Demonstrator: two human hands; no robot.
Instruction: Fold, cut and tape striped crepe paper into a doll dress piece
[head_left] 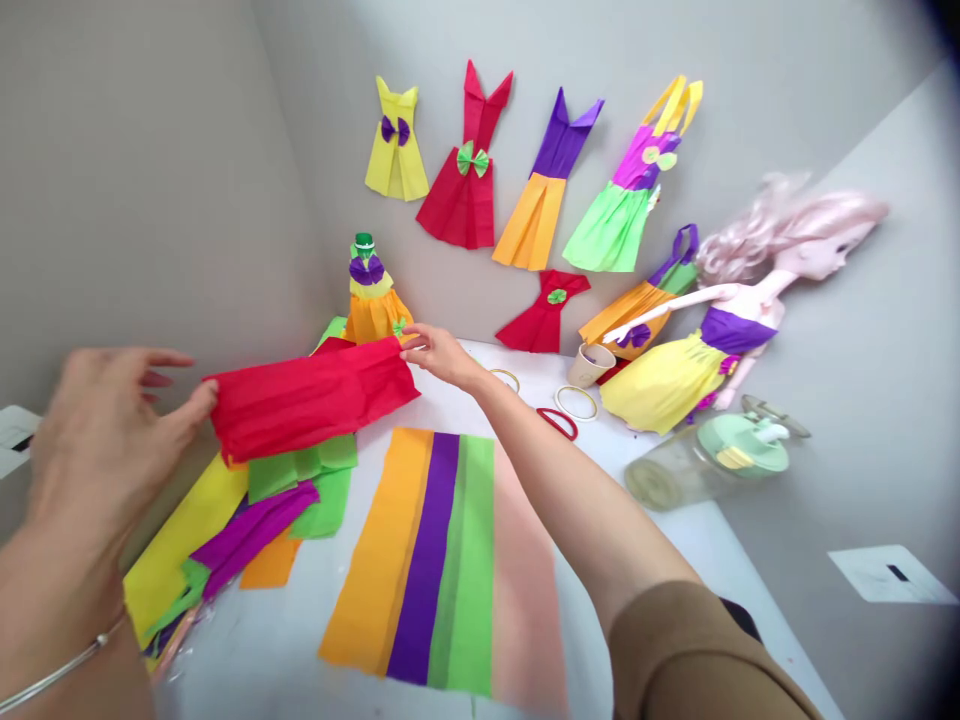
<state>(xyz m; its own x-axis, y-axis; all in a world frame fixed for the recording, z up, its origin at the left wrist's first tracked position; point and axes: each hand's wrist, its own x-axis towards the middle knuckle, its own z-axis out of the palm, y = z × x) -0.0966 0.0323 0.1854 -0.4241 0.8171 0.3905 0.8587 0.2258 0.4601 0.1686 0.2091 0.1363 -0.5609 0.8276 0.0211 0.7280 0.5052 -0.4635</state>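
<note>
1. In the head view, your left hand (97, 440) is open, with its fingers (161, 357) apart. Your thumb (202, 400) touches the left end of the red paper strip (307, 400).
2. Your right hand (442, 358) has its fingertips (411, 342) close together on the strip's other end. You cannot tell if they pinch it.
3. The strip lies between your two hands.
4. Below your right fingertips lies a striped paper sheet (442, 560). Below your left thumb is a messy pile of paper (217, 530).
5. Past your right fingertips are gold rings (576, 402), a paper cup (589, 365), and a doll in a paper dress (739, 320).
6. Paper dresses (465, 170) hang on the wall above your fingers.
</note>
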